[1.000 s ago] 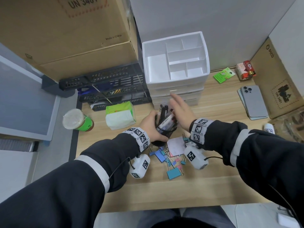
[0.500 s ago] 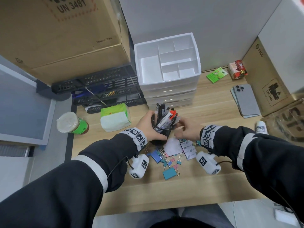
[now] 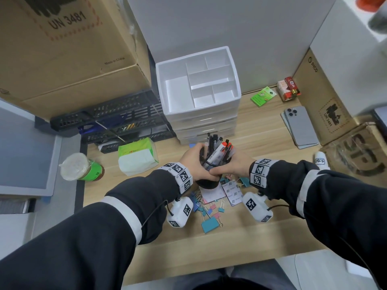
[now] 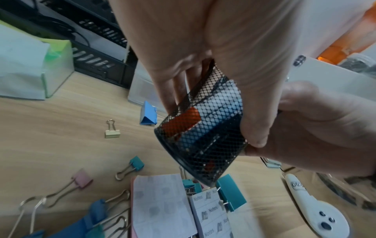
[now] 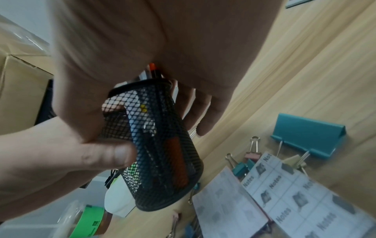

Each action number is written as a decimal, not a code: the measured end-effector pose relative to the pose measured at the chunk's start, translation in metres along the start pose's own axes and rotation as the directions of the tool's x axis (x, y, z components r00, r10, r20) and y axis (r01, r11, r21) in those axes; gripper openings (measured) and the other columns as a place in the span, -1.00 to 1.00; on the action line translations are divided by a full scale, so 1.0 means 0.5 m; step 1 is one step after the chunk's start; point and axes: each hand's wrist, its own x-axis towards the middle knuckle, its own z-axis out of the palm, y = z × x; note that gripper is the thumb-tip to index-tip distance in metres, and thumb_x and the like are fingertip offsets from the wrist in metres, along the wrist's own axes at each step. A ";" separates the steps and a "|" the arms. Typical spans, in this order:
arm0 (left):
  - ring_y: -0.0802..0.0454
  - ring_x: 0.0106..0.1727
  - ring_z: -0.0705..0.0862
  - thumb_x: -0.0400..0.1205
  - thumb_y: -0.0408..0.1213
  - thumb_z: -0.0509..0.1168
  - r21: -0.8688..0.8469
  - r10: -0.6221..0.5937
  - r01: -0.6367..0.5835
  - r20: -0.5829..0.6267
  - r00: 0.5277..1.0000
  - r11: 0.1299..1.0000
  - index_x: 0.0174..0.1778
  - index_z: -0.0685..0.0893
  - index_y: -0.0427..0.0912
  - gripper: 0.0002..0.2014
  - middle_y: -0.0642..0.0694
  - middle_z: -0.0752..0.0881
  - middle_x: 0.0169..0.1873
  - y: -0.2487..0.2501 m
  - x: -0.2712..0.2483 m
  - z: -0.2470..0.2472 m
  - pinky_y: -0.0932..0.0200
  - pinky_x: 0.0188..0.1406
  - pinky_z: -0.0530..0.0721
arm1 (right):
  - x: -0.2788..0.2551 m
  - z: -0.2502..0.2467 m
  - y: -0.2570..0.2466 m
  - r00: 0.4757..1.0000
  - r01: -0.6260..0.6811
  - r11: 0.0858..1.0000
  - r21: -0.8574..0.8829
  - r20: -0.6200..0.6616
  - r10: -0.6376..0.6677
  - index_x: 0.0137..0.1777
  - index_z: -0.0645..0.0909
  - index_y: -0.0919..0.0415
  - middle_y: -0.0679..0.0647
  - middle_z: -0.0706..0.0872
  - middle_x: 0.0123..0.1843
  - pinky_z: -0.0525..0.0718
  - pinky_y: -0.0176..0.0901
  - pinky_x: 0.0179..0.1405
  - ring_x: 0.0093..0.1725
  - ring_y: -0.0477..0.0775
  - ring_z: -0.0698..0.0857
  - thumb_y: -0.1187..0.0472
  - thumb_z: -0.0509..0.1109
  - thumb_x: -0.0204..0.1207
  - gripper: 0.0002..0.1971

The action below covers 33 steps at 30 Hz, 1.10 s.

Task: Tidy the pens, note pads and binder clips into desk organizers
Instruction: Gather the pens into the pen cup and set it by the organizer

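Note:
A black mesh pen cup (image 3: 207, 183) (image 4: 203, 133) (image 5: 162, 153) full of pens (image 3: 217, 149) hangs tilted a little above the desk. My left hand (image 3: 192, 162) (image 4: 223, 48) grips its left side. My right hand (image 3: 236, 166) (image 5: 142, 40) wraps it from the right, thumb and fingers on the mesh. Directly under the cup lie a white and pink note pad (image 3: 211, 192) (image 4: 160, 206) and a "Notes" pad (image 3: 232, 192) (image 5: 305, 201). Several coloured binder clips (image 3: 210, 223) (image 4: 148, 116) (image 5: 305, 133) are scattered around them. The white drawer organizer (image 3: 203, 122) stands behind, its top compartments empty.
A tissue pack (image 3: 136, 158) and a green lidded jar (image 3: 81, 170) sit to the left. Black trays (image 3: 117, 120) stand under a cardboard box at the back left. Phones (image 3: 301, 126), a white controller (image 3: 320, 162) and small packets lie at the right.
My right hand dropped from above the pens to the cup's right side and took hold of it. The cup, held by my left hand throughout, has come up off the desk and tilted.

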 end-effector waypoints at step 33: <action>-0.01 -0.05 0.64 0.55 -0.10 0.50 0.248 -0.422 0.388 0.100 0.901 0.888 0.08 0.62 -0.10 -0.71 -0.09 0.70 0.00 -0.045 0.144 -0.026 0.14 0.00 0.63 | 0.252 -0.285 0.025 0.808 -0.231 0.945 -0.231 -0.587 0.054 0.51 0.32 0.17 -0.04 0.53 0.12 0.45 -0.26 0.15 0.10 -0.01 0.55 0.16 0.75 0.19 -0.08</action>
